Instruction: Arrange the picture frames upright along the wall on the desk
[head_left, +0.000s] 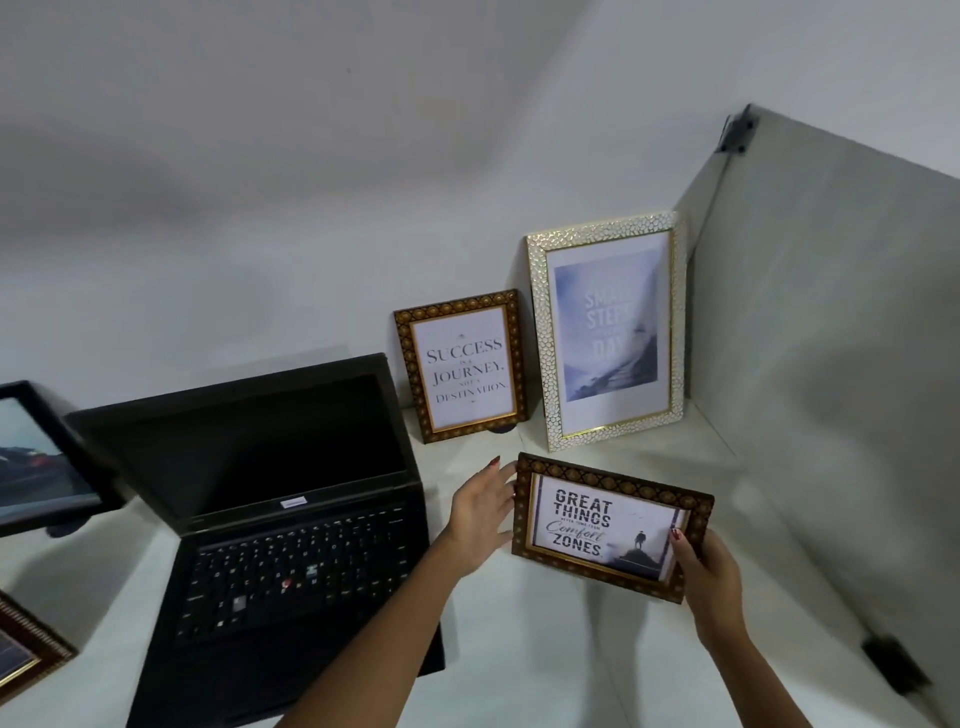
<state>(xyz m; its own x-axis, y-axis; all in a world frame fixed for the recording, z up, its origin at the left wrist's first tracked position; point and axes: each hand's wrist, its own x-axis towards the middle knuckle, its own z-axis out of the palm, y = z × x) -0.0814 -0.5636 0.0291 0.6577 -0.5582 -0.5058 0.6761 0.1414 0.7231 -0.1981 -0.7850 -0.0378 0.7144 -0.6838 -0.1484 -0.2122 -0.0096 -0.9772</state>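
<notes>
A brown landscape frame reading "Great Things" (597, 525) is held above the white desk (571, 649), tilted. My right hand (714, 587) grips its lower right corner, thumb on the glass. My left hand (480, 514) lies flat against its left edge, fingers spread. Behind it, two frames stand upright against the wall: a brown "Success is a Journey" frame (462, 366) and a taller white-and-gold frame (608, 330) in the corner.
An open black laptop (280, 514) sits left of my hands. A black frame (36, 457) stands at the far left, and a brown frame corner (26, 660) shows at the lower left. A grey partition (831, 364) closes the right side.
</notes>
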